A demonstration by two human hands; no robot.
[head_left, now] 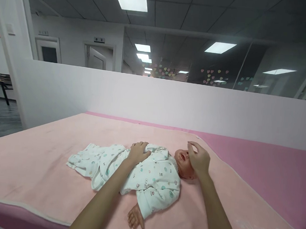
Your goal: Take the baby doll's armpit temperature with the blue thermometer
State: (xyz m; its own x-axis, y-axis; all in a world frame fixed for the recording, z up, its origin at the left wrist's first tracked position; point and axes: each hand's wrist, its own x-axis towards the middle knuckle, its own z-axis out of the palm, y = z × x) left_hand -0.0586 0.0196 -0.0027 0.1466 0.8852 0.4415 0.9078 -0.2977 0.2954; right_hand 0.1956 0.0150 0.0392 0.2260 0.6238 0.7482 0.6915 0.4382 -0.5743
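Observation:
A baby doll [161, 175] lies on its back on the peach pad, dressed in white clothes with a small green and brown print. Its head points right and its legs left. My left hand [138, 152] rests on the doll's belly, fingers stretched over the cloth. At the doll's head [183, 162], my right hand [199, 157] is held over the forehead with thumb and fingers bent and a gap between them; whether it touches is unclear. One doll hand [135, 217] sticks out of the near sleeve. The feet are covered by the trouser legs.
The peach pad [45, 162] lies over a pink surface [265, 169]. Behind it runs a low white wall [156, 100] with glass above. At far left, a table [2, 81] stands beyond a white post.

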